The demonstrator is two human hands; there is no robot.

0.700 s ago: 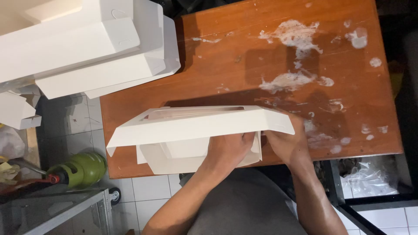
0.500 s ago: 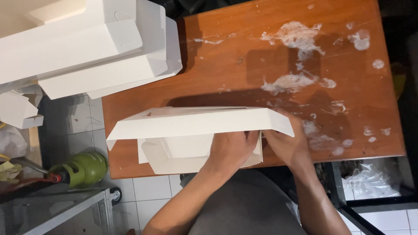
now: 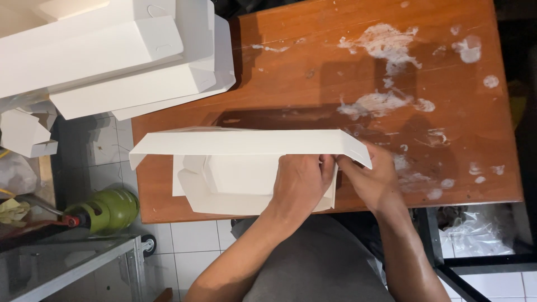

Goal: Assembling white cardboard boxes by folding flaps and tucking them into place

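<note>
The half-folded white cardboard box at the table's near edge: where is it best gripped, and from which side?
Probably at its right end, coming from the near side. The half-folded white cardboard box lies lengthwise along the brown wooden table edge, its long flap raised on the far side. The left hand and right hand already meet at that right corner, where the thin panels offer edges to pinch.

A folded box (image 3: 235,168) lies on the table (image 3: 313,72), stacked boxes (image 3: 112,50) on its far-left corner.
</note>
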